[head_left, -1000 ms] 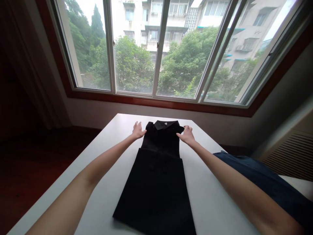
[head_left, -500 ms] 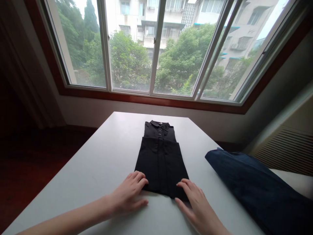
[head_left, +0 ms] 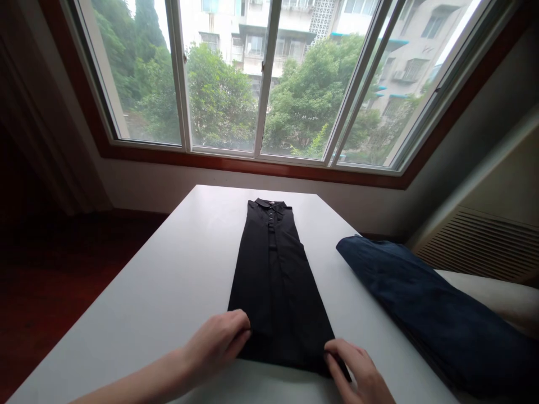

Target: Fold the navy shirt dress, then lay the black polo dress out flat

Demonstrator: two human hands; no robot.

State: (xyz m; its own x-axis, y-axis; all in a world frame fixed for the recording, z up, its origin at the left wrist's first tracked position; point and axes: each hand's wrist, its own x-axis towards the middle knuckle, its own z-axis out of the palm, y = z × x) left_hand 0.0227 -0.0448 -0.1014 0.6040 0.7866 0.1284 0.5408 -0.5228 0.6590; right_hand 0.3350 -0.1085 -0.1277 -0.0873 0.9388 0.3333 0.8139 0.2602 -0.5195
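Note:
A black collared shirt (head_left: 272,269) lies as a long, narrow strip on the white table (head_left: 168,292). Its collar and small buttons are at the far end, towards the window. At the near left edge, my left hand (head_left: 221,339) is closed, thumb and fingers pinching the fabric. My right hand (head_left: 356,367) grips the near right corner of the same shirt between thumb and fingertips. The near hem runs between the two hands, close to the tabletop.
Dark blue folded cloth (head_left: 421,297) lies on the table's right side, beside a pale rounded surface (head_left: 488,292). A slatted vent panel (head_left: 484,241) stands at the right. Beyond the table's far edge is a wide window (head_left: 261,157) with a red-brown frame.
Both hands have closed on the near edge of the shirt. That edge has come nearer to me, and the crosswise layer edge below the buttons no longer shows. The view has shifted slightly.

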